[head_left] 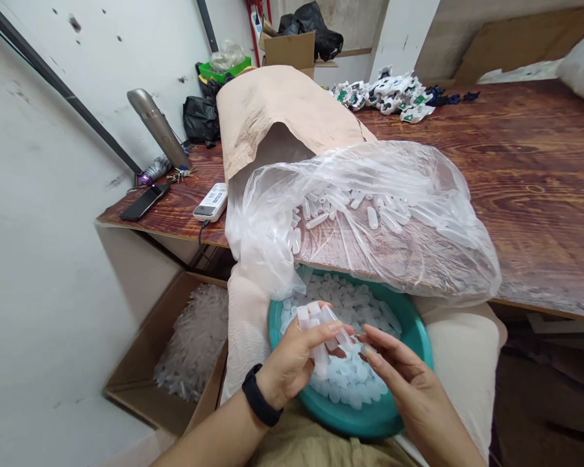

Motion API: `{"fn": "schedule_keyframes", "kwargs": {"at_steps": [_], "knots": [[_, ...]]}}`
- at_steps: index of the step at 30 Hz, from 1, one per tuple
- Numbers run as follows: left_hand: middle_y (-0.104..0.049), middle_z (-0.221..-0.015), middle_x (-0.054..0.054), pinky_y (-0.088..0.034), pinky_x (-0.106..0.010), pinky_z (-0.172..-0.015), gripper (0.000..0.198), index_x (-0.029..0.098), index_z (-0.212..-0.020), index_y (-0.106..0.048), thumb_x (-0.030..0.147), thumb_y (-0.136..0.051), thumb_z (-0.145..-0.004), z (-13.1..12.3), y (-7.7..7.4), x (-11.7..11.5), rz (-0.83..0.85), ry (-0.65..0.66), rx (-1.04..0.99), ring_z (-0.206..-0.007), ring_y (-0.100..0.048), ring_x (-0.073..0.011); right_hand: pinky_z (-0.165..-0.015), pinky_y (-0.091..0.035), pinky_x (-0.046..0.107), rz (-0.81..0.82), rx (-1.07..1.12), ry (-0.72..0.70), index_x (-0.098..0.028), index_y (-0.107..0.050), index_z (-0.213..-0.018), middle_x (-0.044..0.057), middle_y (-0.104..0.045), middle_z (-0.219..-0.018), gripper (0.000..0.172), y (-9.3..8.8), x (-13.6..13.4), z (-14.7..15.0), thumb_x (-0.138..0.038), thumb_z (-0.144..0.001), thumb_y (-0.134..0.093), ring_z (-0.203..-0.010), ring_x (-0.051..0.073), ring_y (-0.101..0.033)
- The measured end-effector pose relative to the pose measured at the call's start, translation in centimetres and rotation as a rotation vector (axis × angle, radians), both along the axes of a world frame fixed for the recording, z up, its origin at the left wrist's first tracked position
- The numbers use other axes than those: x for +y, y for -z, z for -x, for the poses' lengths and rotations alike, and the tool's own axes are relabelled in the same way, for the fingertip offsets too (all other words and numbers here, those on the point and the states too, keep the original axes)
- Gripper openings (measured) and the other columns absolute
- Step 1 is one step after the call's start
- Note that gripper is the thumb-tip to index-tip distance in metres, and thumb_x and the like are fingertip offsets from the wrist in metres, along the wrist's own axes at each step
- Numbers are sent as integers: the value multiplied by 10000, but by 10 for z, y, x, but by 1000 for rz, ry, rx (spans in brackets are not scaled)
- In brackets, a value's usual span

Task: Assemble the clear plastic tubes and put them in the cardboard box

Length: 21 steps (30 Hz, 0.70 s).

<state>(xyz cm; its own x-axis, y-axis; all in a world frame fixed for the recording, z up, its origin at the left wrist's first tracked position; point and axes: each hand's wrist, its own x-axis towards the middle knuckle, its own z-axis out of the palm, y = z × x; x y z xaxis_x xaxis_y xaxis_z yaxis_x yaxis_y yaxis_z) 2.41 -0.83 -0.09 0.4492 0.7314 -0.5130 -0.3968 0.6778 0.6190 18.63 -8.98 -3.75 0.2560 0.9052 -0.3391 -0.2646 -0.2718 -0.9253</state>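
My left hand (304, 350), with a black band at the wrist, is closed around several translucent plastic tubes (321, 357) with white caps. Just to its right, my right hand (401, 366) has its thumb and fingertips brought close together near the tube ends; whether something small is between them is hard to make out. Both hands are above a teal basin (421, 337) on my lap, which holds many small whitish plastic pieces (353, 383). Beyond the basin, a clear plastic bag (418, 175) with more translucent tubes (389, 217) lies open on the table edge.
On the wooden table (540, 168) are a phone (145, 202), a white device (211, 202) with a cable, keys, a metal bottle (158, 126) and a pile of white-green pieces (389, 94). A cardboard box (136, 389) of clear pieces stands at lower left.
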Motion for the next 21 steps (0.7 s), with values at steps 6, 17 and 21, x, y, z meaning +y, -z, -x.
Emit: {"fn": "schedule_keyframes", "kwargs": {"at_steps": [6,17,21], "knots": [[-770,-890,-51,-516,-248,-699,546,203,-1018,-510,304,-890,-639,-6,-4,-10,-19,-155,33,-721,-689,-152,-762,-610,305,-165,-201,100,-257,-744,-982,61,-715,-1007,284,-8,3,11,-443,-774,-800,-922,220,-694],[-754,-976,-39,-511,-255,-726,400,233,-1032,-432,315,-768,-831,-9,-2,-28,-258,-151,85,-842,-705,-159,-659,-604,261,-351,-408,200,-240,-705,-884,39,-676,-864,142,-24,2,28,-355,-824,-764,-787,183,-679],[-747,-994,-40,-527,-265,-680,400,237,-1040,-429,356,-754,-840,-8,-2,-30,-325,-141,151,-795,-716,-170,-588,-602,270,-206,-322,202,-227,-679,-887,38,-717,-805,279,-25,2,29,-472,-793,-773,-691,195,-705]]}}
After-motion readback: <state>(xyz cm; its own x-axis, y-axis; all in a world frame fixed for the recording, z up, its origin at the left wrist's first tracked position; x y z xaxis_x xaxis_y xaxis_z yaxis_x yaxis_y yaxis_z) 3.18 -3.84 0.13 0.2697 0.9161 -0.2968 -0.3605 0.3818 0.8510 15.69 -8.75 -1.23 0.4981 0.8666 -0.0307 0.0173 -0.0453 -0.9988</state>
